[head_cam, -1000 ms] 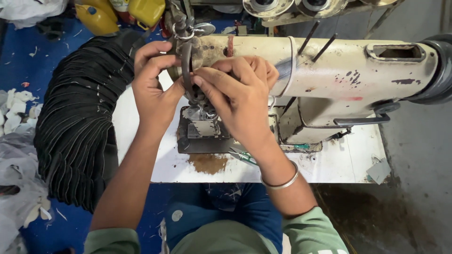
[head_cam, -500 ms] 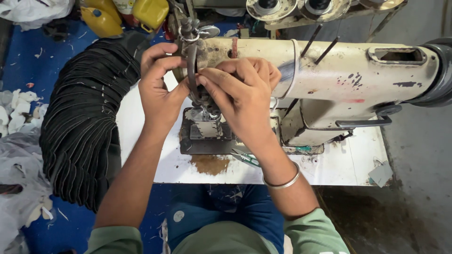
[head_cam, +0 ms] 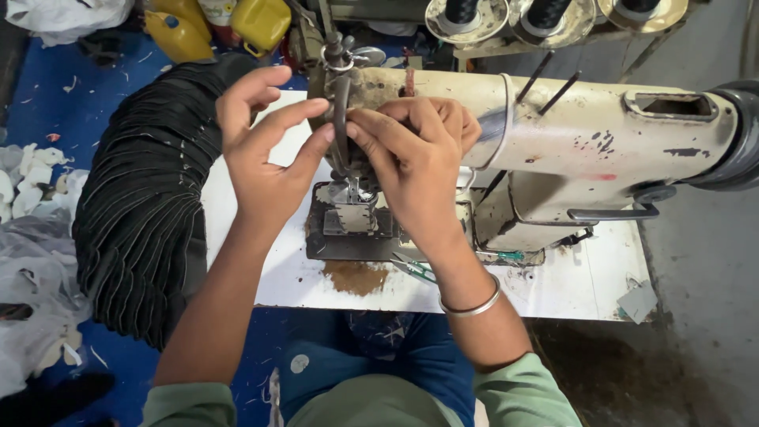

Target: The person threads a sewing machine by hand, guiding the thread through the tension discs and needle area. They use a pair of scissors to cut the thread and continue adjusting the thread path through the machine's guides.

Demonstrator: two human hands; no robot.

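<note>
A worn cream sewing machine [head_cam: 569, 150] stands on a white table [head_cam: 553, 289]. Both my hands are raised at its head, above the needle and presser foot [head_cam: 348, 202]. My left hand [head_cam: 265, 150] has its fingers spread, thumb and forefinger tips at the dark lever [head_cam: 341, 119] on the machine's head. My right hand [head_cam: 411, 162], with a metal bangle on the wrist, has its fingertips pinched at the same spot; any thread between them is too thin to see. The metal needle plate [head_cam: 332, 237] lies below.
A long stack of black fabric pieces [head_cam: 146, 205] hangs over the table's left edge. Small snips [head_cam: 415, 269] lie on the table near a brown stain. Thread cones [head_cam: 545, 16] stand behind the machine. Yellow containers [head_cam: 257, 24] and white scraps [head_cam: 32, 190] lie on the blue floor.
My left hand has opened its fingers a little and shifted slightly left at the machine's head. My right hand keeps its pinch in the same place.
</note>
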